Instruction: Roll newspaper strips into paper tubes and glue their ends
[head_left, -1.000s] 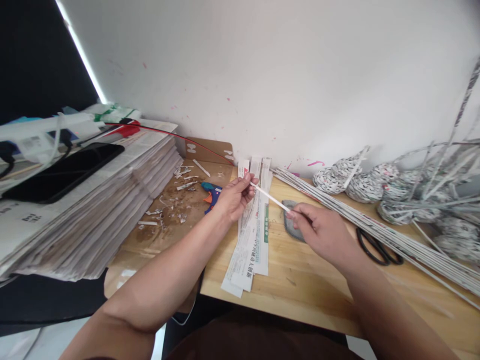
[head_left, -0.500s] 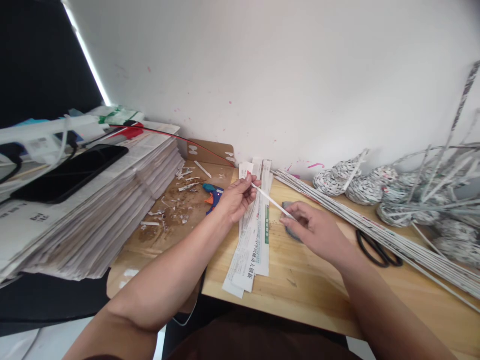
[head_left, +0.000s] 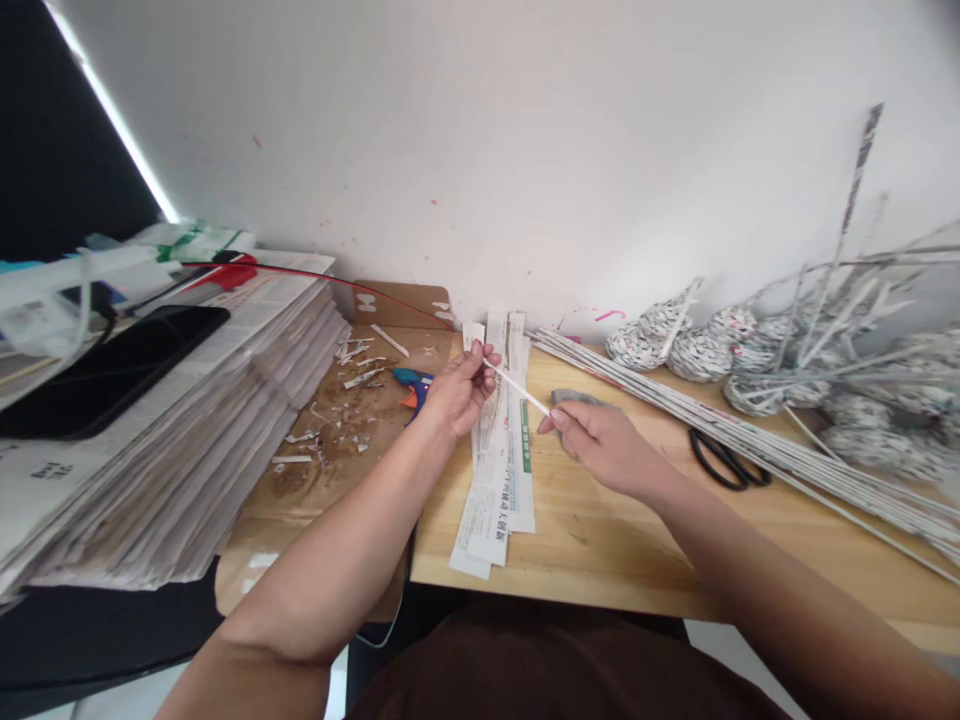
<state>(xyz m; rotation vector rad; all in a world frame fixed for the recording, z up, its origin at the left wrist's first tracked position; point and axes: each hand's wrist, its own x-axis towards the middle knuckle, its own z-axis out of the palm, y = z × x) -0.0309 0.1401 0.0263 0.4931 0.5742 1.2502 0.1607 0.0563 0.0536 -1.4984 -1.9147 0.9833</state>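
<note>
A thin white paper stick [head_left: 517, 387] is stretched between my two hands, slanting down to the right. My left hand [head_left: 463, 388] pinches its upper end between thumb and fingers. At the lower end, my right hand [head_left: 596, 440] closes its fingertips on the stick. Beneath lie overlapping newspaper strips [head_left: 495, 500] on the wooden table [head_left: 600, 550]. A grey cloth-like pad [head_left: 570, 398] is partly hidden behind my right hand. Left of my left hand, a blue glue gun [head_left: 411, 380] rests on brown cardboard [head_left: 300, 500].
A tall stack of newspaper [head_left: 225, 450] with a black phone [head_left: 112, 370] on top stands at left. Paper scraps [head_left: 322, 435] litter the cardboard. At right lie long rolled paper sticks [head_left: 675, 410], black-handled scissors [head_left: 724, 462] and woven paper pieces [head_left: 697, 350] against the wall.
My right hand has moved up the stick toward my left hand and its fingers have closed more tightly. The whole view has shifted slightly.
</note>
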